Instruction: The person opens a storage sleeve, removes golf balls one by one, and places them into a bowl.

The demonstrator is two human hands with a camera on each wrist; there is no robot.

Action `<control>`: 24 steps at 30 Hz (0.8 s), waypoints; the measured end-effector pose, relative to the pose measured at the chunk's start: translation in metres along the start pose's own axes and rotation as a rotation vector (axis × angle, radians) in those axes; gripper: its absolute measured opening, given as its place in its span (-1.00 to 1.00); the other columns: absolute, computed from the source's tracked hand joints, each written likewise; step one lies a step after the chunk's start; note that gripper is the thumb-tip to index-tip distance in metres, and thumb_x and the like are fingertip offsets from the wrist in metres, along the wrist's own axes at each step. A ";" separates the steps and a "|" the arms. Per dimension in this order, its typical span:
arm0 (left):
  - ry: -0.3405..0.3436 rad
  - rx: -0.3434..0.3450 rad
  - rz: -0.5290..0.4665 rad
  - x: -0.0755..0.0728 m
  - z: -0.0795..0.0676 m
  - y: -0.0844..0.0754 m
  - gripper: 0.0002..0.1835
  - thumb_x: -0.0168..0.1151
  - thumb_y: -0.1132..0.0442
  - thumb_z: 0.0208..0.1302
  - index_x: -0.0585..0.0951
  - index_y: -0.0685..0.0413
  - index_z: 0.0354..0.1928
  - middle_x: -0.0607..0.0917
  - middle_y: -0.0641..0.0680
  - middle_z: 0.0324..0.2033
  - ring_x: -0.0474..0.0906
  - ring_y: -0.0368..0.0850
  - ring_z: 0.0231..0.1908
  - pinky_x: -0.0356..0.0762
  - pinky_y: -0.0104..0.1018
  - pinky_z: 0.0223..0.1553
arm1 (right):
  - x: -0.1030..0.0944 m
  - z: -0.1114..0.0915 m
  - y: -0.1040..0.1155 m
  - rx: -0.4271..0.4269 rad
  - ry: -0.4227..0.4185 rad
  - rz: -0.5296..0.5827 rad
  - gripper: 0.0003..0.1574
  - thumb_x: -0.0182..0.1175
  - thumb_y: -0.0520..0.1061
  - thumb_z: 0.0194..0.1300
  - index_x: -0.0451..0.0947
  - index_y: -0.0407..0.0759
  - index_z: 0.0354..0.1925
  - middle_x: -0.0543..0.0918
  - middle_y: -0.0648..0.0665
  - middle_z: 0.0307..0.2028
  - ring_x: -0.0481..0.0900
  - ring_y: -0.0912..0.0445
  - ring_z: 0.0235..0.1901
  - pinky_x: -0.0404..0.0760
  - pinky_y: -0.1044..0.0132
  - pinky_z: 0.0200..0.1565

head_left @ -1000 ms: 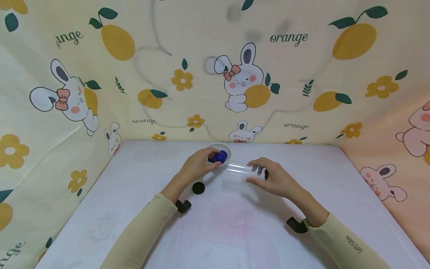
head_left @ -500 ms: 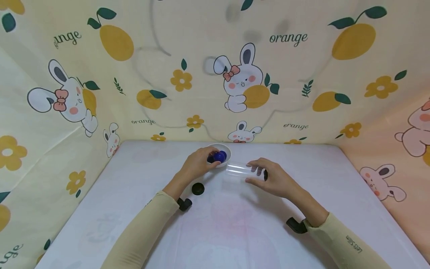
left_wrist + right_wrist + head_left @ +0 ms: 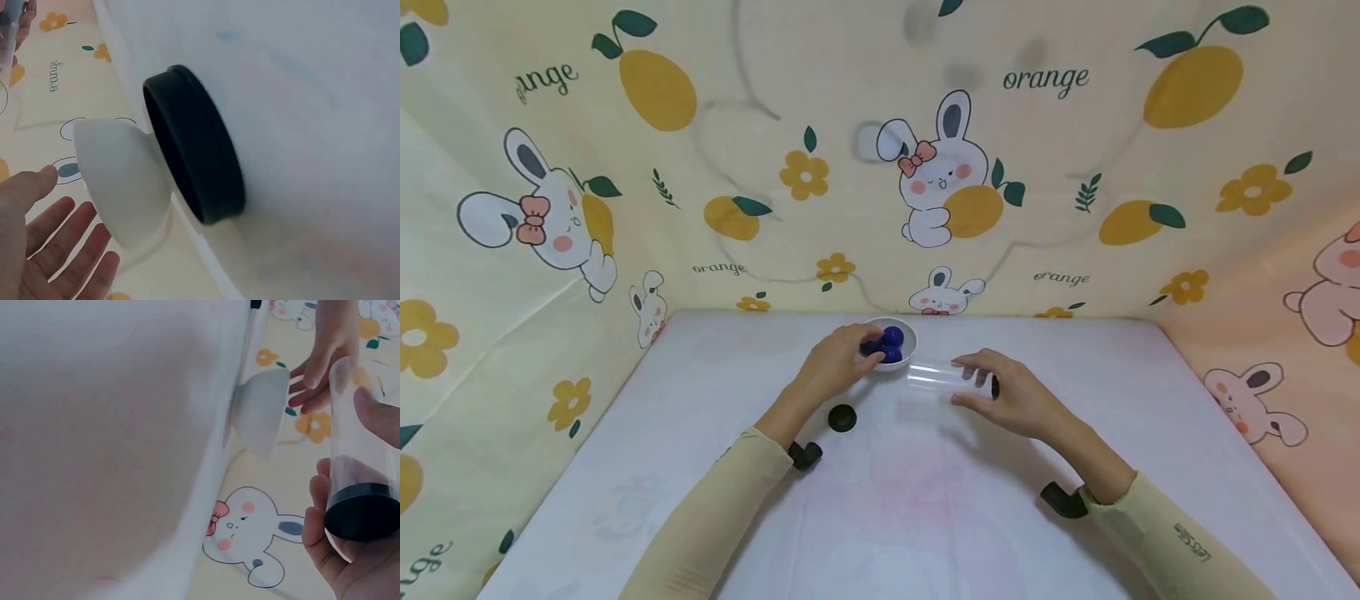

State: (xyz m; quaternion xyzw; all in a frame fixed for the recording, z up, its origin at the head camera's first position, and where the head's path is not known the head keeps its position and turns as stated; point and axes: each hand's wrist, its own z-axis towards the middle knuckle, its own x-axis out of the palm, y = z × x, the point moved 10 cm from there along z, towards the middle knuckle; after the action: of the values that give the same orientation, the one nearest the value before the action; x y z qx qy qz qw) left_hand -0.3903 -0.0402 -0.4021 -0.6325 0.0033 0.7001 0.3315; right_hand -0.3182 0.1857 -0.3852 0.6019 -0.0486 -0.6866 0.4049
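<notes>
A white bowl (image 3: 913, 344) at the back of the table contains several blue balls (image 3: 892, 337). My left hand (image 3: 835, 360) is over the bowl's left side, thumb and fingers apart and relaxed; in the left wrist view no ball shows between them. My right hand (image 3: 1011, 396) grips a clear plastic tube (image 3: 934, 377) near its black end cap (image 3: 362, 512). The tube lies roughly level, its other end pointing toward the bowl. A round black lid (image 3: 842, 417) rests on the table below the left hand, its hollow side visible.
A white cloth covers the table (image 3: 895, 517). Patterned fabric walls (image 3: 820, 83) stand behind it and at both sides. Black wrist devices (image 3: 1063, 500) are strapped under both forearms.
My left fingers have shifted slightly left, and the blue ball that was by the fingertips now lies among the others in the bowl. The right hand and tube have stayed in place.
</notes>
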 end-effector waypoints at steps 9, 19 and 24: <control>-0.009 0.008 -0.014 -0.006 -0.010 0.008 -0.52 0.34 0.04 0.56 0.61 0.07 0.38 0.69 0.07 0.30 0.57 0.05 0.34 0.50 0.01 0.44 | -0.001 0.001 -0.003 -0.011 -0.016 -0.020 -0.34 0.59 0.06 0.30 0.66 -0.06 0.28 0.74 0.05 -0.07 0.66 0.01 -0.06 0.64 0.12 -0.09; -0.010 -0.019 0.001 -0.014 -0.029 0.016 -0.52 0.33 0.02 0.56 0.62 0.06 0.37 0.67 0.09 0.32 0.56 0.07 0.36 0.49 0.03 0.45 | 0.005 0.001 -0.011 0.011 0.032 0.001 -0.41 0.56 -0.01 0.34 0.61 -0.12 0.24 0.79 -0.04 -0.06 0.70 -0.13 0.00 0.66 0.04 -0.01; -0.028 -0.014 0.013 -0.021 -0.039 0.019 -0.53 0.35 0.03 0.55 0.63 0.08 0.36 0.69 0.10 0.29 0.58 0.08 0.33 0.52 0.05 0.42 | 0.006 0.000 -0.017 0.012 0.026 0.030 -0.40 0.54 -0.06 0.35 0.53 -0.14 0.24 0.80 -0.16 0.01 0.71 -0.18 0.05 0.66 -0.10 0.12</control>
State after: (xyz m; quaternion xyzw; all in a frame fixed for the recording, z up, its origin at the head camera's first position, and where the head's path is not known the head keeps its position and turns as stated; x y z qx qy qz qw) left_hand -0.3656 -0.0815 -0.3987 -0.6250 -0.0023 0.7108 0.3226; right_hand -0.3260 0.1931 -0.3992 0.6125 -0.0567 -0.6722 0.4119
